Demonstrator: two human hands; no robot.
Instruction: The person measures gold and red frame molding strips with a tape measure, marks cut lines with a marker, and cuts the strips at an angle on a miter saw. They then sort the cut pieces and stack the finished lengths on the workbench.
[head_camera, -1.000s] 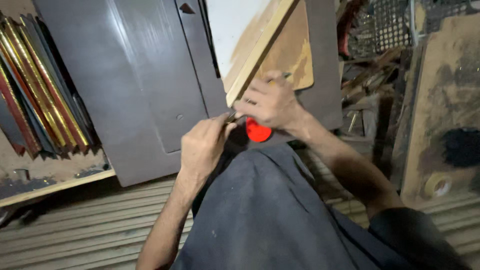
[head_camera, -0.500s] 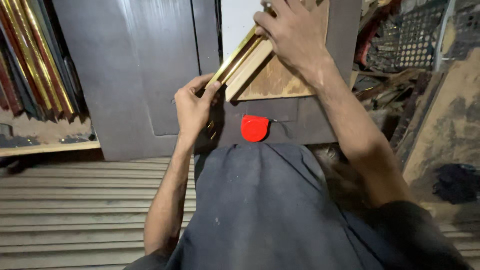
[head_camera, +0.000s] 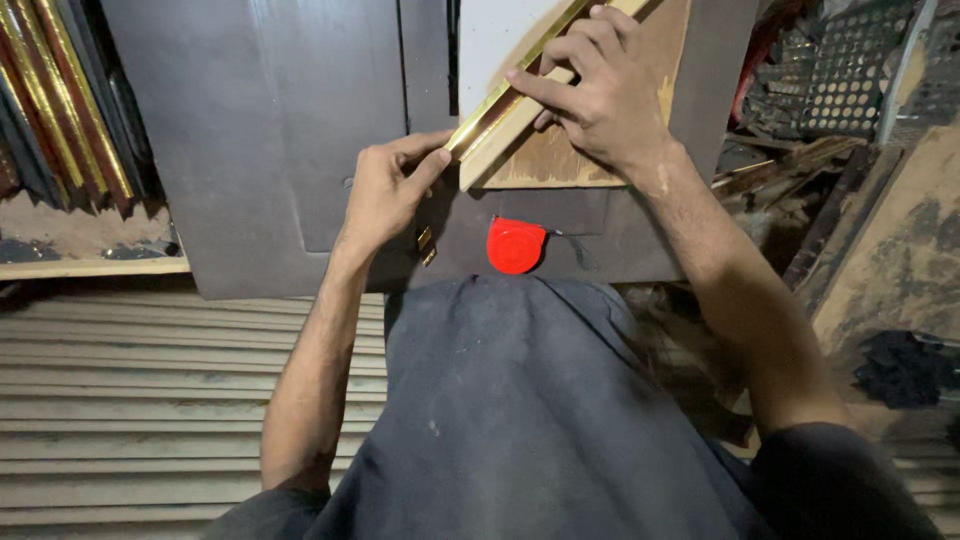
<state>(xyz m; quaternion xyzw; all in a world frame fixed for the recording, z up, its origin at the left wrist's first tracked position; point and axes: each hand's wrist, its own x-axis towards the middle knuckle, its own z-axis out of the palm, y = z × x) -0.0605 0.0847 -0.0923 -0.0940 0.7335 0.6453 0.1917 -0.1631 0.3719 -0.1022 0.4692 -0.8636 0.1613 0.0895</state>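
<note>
A gold and pale wooden frame moulding strip (head_camera: 500, 120) runs diagonally up to the right over a brown board (head_camera: 560, 160). My left hand (head_camera: 385, 195) pinches its lower end between thumb and fingers. Higher on the strip, my right hand (head_camera: 600, 95) grips it with the fingers curled over the top. A red tape measure (head_camera: 516, 245) lies on the dark panel (head_camera: 270, 130) just below the strip, beside a small brass hinge piece (head_camera: 426, 244). My lap in dark grey cloth (head_camera: 520, 420) fills the foreground.
Gold and dark moulding lengths (head_camera: 60, 110) lean at the far left above a wooden shelf edge (head_camera: 90, 268). A corrugated metal sheet (head_camera: 130, 400) lies at lower left. Perforated mesh (head_camera: 840, 70), scrap wood and a large worn board (head_camera: 900, 250) crowd the right.
The view has tilted down and shifted. Both hands stay on the moulding strip, with the right hand now lower in view and the strip's lower end closer to the tape measure.
</note>
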